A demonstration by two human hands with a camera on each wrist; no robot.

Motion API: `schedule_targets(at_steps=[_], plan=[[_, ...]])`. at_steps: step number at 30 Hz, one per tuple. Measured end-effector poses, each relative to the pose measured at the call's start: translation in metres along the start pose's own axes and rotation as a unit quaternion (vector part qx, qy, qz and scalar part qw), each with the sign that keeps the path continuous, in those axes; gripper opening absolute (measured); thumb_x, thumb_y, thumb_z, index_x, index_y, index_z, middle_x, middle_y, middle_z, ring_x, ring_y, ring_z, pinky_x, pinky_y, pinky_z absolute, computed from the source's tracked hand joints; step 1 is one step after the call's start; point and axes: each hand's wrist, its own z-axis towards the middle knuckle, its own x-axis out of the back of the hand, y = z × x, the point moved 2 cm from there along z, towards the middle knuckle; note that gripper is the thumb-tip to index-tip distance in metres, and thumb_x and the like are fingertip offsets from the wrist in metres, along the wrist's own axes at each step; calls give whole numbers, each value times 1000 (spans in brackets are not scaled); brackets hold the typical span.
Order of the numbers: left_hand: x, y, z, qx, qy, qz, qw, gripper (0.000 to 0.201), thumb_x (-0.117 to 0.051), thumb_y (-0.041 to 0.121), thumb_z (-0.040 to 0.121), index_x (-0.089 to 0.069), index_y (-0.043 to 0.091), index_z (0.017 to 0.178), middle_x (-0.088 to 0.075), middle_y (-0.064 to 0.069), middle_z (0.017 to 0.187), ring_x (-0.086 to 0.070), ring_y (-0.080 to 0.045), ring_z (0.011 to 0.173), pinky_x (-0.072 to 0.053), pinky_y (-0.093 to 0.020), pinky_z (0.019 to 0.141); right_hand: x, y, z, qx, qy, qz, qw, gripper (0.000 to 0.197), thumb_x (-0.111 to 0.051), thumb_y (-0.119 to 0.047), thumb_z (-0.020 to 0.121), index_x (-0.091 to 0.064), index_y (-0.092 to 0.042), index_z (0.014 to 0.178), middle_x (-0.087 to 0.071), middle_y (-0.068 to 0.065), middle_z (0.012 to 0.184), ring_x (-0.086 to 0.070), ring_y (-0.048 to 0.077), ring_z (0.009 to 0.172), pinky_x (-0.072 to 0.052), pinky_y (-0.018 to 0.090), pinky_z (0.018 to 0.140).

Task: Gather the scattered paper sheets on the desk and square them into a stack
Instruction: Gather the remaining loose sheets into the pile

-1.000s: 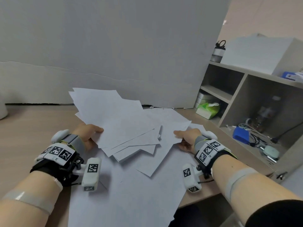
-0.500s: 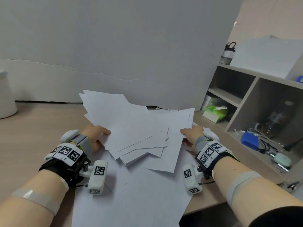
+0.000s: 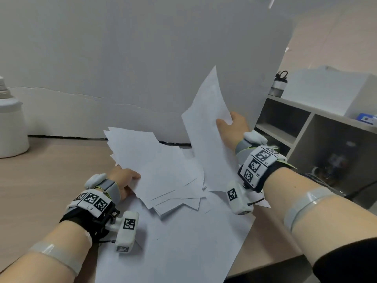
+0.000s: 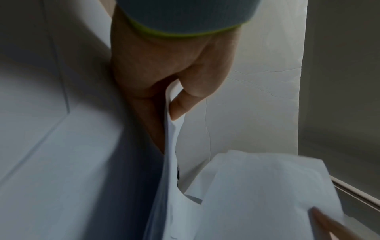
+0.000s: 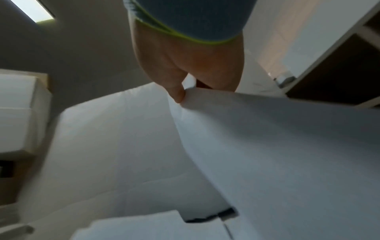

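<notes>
Your left hand (image 3: 124, 177) gripped the fanned bundle of sheets (image 3: 163, 176) at its left edge, thumb on top and fingers underneath, as the left wrist view confirmed. The bundle rested low over the table (image 3: 51, 170), its corners splayed and unaligned. Your right hand (image 3: 232, 127) pinched 1 lifted sheet (image 3: 208, 123) at its right edge and held it raised and tilted above the bundle's right side. A large white sheet (image 3: 183, 242) lay flat beneath both. Judged from these views, the paper was light, thin and floppy: the lifted sheet bowed under its own weight. A grip at mid-edge, not at a corner, would likely limit creasing. Loose sheets would probably slide easily against each other.
</notes>
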Motion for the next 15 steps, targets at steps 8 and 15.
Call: schedule_targets(at_steps=[8, 15], plan=[[-7, 1, -15, -33, -9, 26, 999, 41, -57, -18, 84, -52, 2, 119, -64, -19, 101, -64, -37, 84, -55, -43, 70, -14, -50, 5, 46, -11, 187, 981, 17, -65, -27, 87, -70, -14, 97, -75, 6, 97, -72, 23, 87, -60, 42, 82], [-6, 3, -15, -27, -48, 6, 998, 47, -53, -16, 84, -55, 4, 127, -68, -26, 110, -67, -48, 95, -58, -54, 76, -17, -8, 9, -95, -17, 338, 936, 22, -65, -12, 91, -67, -4, 111, -74, 13, 105, -72, 33, 97, -59, 51, 80]])
